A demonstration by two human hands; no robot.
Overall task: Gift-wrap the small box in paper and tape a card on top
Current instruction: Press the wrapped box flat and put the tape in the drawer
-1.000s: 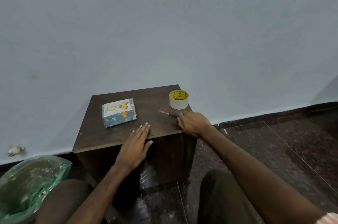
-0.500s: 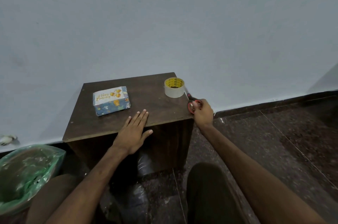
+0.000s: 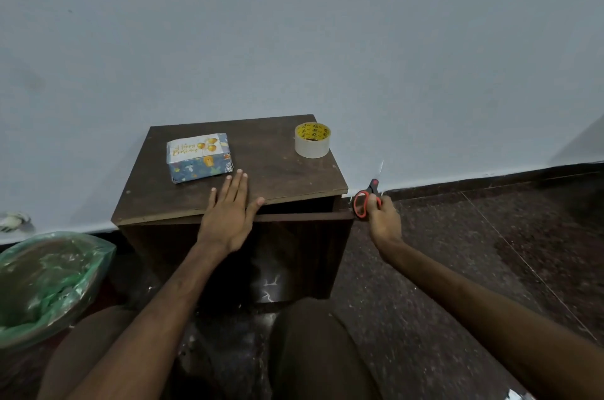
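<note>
Box [image 3: 199, 157] unmoved; scissors [image 3: 373, 185] now off table [image 3: 277, 170].

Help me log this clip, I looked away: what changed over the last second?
The right hand picked the scissors up from the table near its right front corner and carried them off to the right; it grips them beside the table, blades up. The left hand stayed flat at the front edge; the wrapped box, its card and the tape roll did not move.

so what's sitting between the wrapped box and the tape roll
Nothing: in the head view the table between the wrapped box and the tape roll is bare wood. The left hand lies flat nearer the front edge, off that line.
</note>
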